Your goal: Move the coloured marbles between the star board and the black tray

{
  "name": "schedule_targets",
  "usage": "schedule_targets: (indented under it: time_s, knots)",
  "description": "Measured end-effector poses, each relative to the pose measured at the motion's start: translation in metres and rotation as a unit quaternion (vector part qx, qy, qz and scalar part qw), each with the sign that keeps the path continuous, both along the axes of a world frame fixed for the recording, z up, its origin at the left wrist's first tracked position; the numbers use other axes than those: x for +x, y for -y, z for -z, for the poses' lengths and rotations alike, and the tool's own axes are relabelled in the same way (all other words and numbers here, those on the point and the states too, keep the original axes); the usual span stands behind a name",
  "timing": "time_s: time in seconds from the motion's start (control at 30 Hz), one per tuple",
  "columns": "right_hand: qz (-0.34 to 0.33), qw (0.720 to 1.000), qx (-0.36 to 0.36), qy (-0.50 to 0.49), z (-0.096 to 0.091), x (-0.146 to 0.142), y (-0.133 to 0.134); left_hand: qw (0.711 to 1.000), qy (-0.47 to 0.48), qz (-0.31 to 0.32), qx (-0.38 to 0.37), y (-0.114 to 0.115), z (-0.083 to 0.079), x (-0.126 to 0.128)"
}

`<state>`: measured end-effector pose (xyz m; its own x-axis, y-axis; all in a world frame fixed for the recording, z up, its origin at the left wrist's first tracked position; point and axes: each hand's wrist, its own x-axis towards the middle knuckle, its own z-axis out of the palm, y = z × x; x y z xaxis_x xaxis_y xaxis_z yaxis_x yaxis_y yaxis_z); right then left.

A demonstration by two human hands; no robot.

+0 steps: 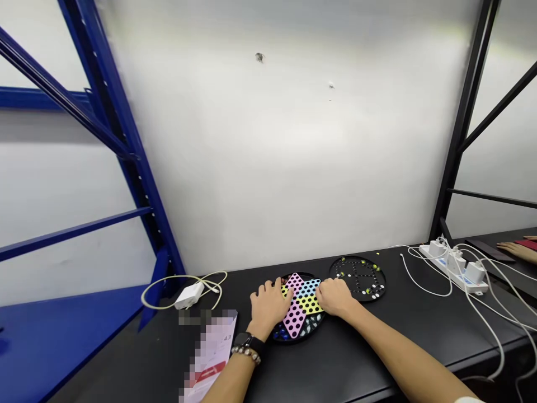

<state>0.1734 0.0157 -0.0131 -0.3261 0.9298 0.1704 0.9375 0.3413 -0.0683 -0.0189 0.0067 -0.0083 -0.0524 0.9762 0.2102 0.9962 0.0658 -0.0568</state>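
Head: spread left hand [268, 305] on gameboard [300, 303]

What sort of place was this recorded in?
Probably a shared workroom or storage-type space: a blue metal frame with punched holes stands at left, a loaded power strip lies on the black table, and another person's hand shows at far right.
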Motion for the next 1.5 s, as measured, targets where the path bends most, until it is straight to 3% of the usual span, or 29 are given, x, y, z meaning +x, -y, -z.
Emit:
schedule_targets:
  time_s: [0.53, 1.3, 1.5]
  knots:
    - [0.047, 0.994, 0.015, -0.097, 0.007, 0.001, 0.007, 1.000, 0.015, -0.005, 0.006, -0.001, 0.002, -0.002]
    - [0.034, 0.996, 0.042, -0.070, 0.008, 0.000, -0.002, 1.000, 0.029, -0.006, -0.007, -0.001, 0.000, -0.003]
    - [0.115, 0.982, 0.077, -0.132, -0.004, 0.028, -0.016, 0.999, 0.033, -0.002, -0.012, -0.001, -0.001, -0.004]
